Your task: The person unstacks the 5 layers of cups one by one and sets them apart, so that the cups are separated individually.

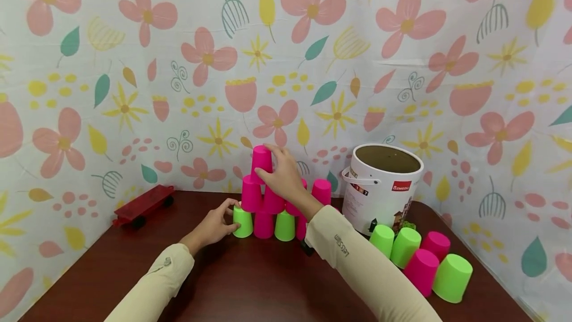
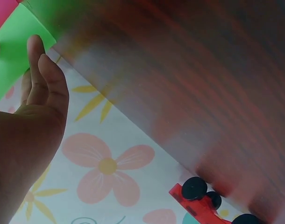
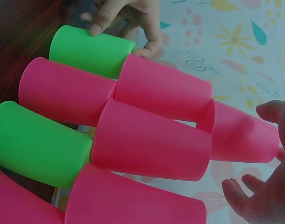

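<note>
Pink and green cups stand upside down in a stacked pyramid. My right hand is round the single pink cup at the top, thumb across its near side and fingers by its top end. That cup sits on two pink cups of the middle row. At the lower left corner, my left hand grips the green cup between thumb and fingers. Beside it in the bottom row come a pink cup and another green cup. My right sleeve hides the pyramid's right end.
Several loose pink and green cups stand upside down at the right. Behind them is a white bucket with a handle. A red toy skateboard with black wheels lies at the back left, near the flowered wall cloth.
</note>
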